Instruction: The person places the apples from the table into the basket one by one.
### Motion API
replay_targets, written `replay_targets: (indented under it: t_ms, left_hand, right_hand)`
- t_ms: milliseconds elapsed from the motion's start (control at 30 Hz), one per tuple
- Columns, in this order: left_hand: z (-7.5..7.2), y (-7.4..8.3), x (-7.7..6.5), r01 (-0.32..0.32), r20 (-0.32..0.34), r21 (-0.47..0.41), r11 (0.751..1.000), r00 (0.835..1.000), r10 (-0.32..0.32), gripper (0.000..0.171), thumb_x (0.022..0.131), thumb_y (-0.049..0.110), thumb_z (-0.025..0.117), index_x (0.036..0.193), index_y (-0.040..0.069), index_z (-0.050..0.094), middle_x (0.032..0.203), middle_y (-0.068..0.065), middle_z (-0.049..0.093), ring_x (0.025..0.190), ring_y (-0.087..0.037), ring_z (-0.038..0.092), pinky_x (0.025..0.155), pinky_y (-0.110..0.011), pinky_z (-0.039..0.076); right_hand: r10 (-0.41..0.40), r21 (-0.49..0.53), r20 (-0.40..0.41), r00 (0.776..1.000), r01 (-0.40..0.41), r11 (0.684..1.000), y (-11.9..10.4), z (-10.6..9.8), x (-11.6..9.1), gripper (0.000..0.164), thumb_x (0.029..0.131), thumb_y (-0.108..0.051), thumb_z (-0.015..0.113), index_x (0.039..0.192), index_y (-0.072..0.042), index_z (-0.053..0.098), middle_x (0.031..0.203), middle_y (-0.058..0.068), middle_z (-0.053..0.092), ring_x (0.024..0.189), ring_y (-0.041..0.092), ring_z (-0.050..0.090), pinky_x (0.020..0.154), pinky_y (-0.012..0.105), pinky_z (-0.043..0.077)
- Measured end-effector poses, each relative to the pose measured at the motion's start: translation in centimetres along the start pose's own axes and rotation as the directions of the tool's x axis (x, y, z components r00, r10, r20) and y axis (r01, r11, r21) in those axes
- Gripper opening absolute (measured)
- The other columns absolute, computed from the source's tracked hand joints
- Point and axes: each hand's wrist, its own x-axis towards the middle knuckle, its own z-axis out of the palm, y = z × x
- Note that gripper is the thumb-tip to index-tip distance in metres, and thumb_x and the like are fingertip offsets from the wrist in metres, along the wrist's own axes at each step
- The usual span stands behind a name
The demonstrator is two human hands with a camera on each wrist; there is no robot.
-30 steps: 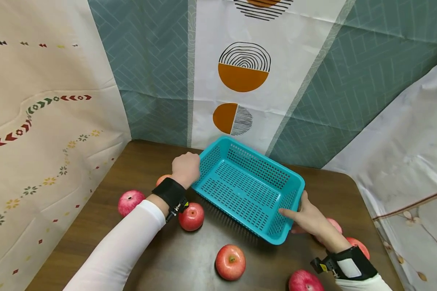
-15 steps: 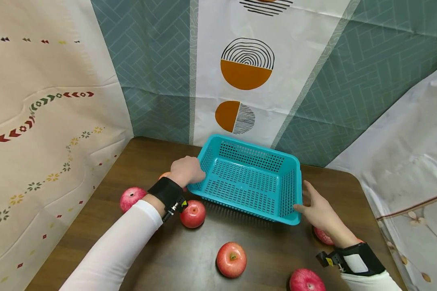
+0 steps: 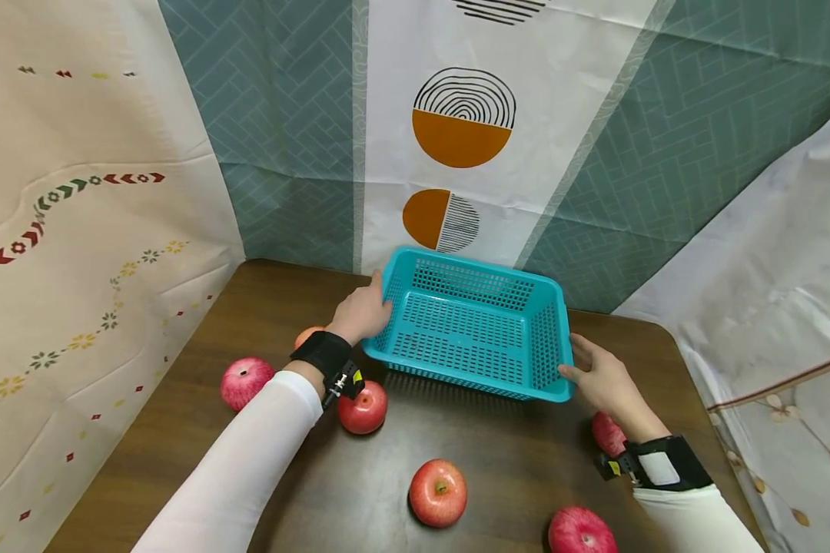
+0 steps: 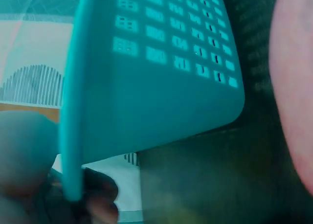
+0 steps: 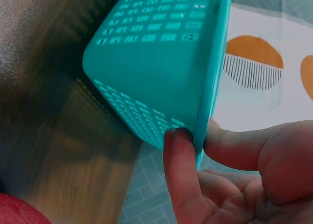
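A turquoise plastic basket (image 3: 456, 338) with perforated walls is near the back of the brown table, with nothing inside. My left hand (image 3: 361, 311) grips its left end; in the left wrist view the thumb (image 4: 24, 150) lies on one side of the rim and darker fingertips show on the other. At the opposite end my right hand (image 3: 603, 380) pinches the rim between thumb and fingers, as the right wrist view shows. In both wrist views the basket's underside is close to the table; whether it touches is unclear.
Several red apples lie around the basket: one (image 3: 363, 407) beside the left wrist, one (image 3: 437, 493) front centre, one (image 3: 246, 382) far left, one (image 3: 581, 530) front right, one (image 3: 607, 434) by the right forearm. Another (image 3: 309, 335) is partly hidden by the left hand. Patterned cloth hangs behind.
The basket's right end has swung away from me with my right hand, so its long side lies nearer parallel to the back cloth. A finger of my left hand now extends along the rim.
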Motion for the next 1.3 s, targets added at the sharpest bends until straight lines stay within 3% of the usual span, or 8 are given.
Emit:
replay_targets:
  t_ms: [33, 100, 300, 333, 467, 600, 767, 1300]
  left_hand:
    - [-0.6, 1.1, -0.7, 0.024, -0.002, -0.013, 1.000, 1.000, -0.024, 0.072, 0.112, 0.022, 0.049, 0.168, -0.005, 0.013, 0.118, -0.027, 0.070, 0.085, -0.032, 0.071, 0.070, -0.045, 0.056]
    - [0.6, 0.1, 0.6, 0.032, -0.031, -0.044, 0.998, 0.999, -0.034, 0.071, 0.113, 0.024, 0.048, 0.169, -0.004, 0.013, 0.118, -0.026, 0.071, 0.085, -0.032, 0.072, 0.069, -0.045, 0.057]
    - [2.0, 0.0, 1.1, 0.080, -0.076, -0.120, 0.990, 0.993, -0.089, 0.068, 0.112, 0.021, 0.044, 0.170, 0.002, 0.015, 0.085, -0.017, 0.068, 0.065, -0.028, 0.066, 0.051, -0.038, 0.045]
    - [1.5, 0.8, 0.2, 0.088, -0.078, -0.126, 0.988, 0.992, -0.098, 0.067, 0.112, 0.019, 0.045, 0.170, 0.002, 0.015, 0.085, -0.018, 0.068, 0.065, -0.030, 0.066, 0.051, -0.039, 0.045]
    - [1.5, 0.8, -0.2, 0.097, -0.111, -0.129, 0.987, 0.988, -0.111, 0.069, 0.111, 0.018, 0.050, 0.170, 0.004, 0.017, 0.100, -0.024, 0.072, 0.070, -0.033, 0.069, 0.052, -0.041, 0.049]
    - [1.4, 0.9, -0.3, 0.128, -0.122, -0.098, 0.987, 0.983, -0.139, 0.071, 0.110, 0.017, 0.054, 0.171, 0.006, 0.018, 0.095, -0.023, 0.071, 0.066, -0.033, 0.067, 0.051, -0.042, 0.049]
    - [1.6, 1.4, 0.3, 0.149, -0.102, -0.058, 0.987, 0.983, -0.154, 0.074, 0.108, 0.015, 0.053, 0.171, 0.007, 0.015, 0.083, -0.019, 0.066, 0.062, -0.033, 0.065, 0.049, -0.041, 0.047]
    - [1.8, 2.6, 0.8, 0.170, -0.055, 0.171, 0.970, 0.985, -0.163, 0.082, 0.106, 0.010, 0.057, 0.168, -0.004, 0.007, 0.075, -0.015, 0.065, 0.057, -0.030, 0.063, 0.056, -0.043, 0.053]
  right_hand:
    - [0.005, 0.010, 0.006, 1.000, -0.005, 1.000, 0.0, 0.0, 0.0, 0.077, 0.109, -0.019, 0.063, 0.166, 0.007, 0.019, 0.163, 0.034, 0.036, 0.142, 0.056, 0.047, 0.105, 0.064, 0.049]
    - [0.013, 0.024, 0.016, 1.000, -0.013, 1.000, 0.0, 0.0, 0.0, 0.077, 0.109, -0.020, 0.063, 0.167, 0.007, 0.019, 0.163, 0.034, 0.035, 0.142, 0.055, 0.047, 0.103, 0.062, 0.051]
    - [0.008, 0.032, 0.020, 1.000, -0.008, 0.999, 0.2, -0.1, 0.2, 0.075, 0.110, -0.019, 0.062, 0.167, 0.006, 0.020, 0.162, 0.033, 0.039, 0.138, 0.053, 0.053, 0.096, 0.056, 0.057]
    - [0.001, 0.030, 0.020, 1.000, -0.001, 1.000, 0.2, -0.1, 0.2, 0.074, 0.110, -0.018, 0.062, 0.167, 0.005, 0.021, 0.161, 0.033, 0.040, 0.135, 0.052, 0.056, 0.095, 0.056, 0.058]
    - [-0.016, 0.028, 0.032, 0.999, 0.015, 0.999, 0.0, -0.1, 0.3, 0.073, 0.111, -0.015, 0.060, 0.167, 0.006, 0.018, 0.157, 0.036, 0.043, 0.116, 0.044, 0.071, 0.089, 0.054, 0.060]
    - [-0.015, 0.023, 0.050, 0.999, 0.014, 1.000, -0.2, 0.0, 0.3, 0.074, 0.111, -0.014, 0.058, 0.167, 0.007, 0.015, 0.156, 0.038, 0.042, 0.107, 0.039, 0.075, 0.085, 0.052, 0.062]
    - [-0.005, -0.003, 0.046, 0.999, 0.005, 1.000, -0.2, 0.0, 0.2, 0.074, 0.111, -0.015, 0.059, 0.166, 0.008, 0.015, 0.156, 0.039, 0.041, 0.112, 0.043, 0.073, 0.086, 0.053, 0.061]
    - [-0.010, -0.009, 0.047, 0.999, 0.010, 1.000, 0.0, 0.1, 0.1, 0.073, 0.112, -0.015, 0.057, 0.167, 0.007, 0.014, 0.153, 0.041, 0.044, 0.097, 0.035, 0.077, 0.082, 0.052, 0.063]
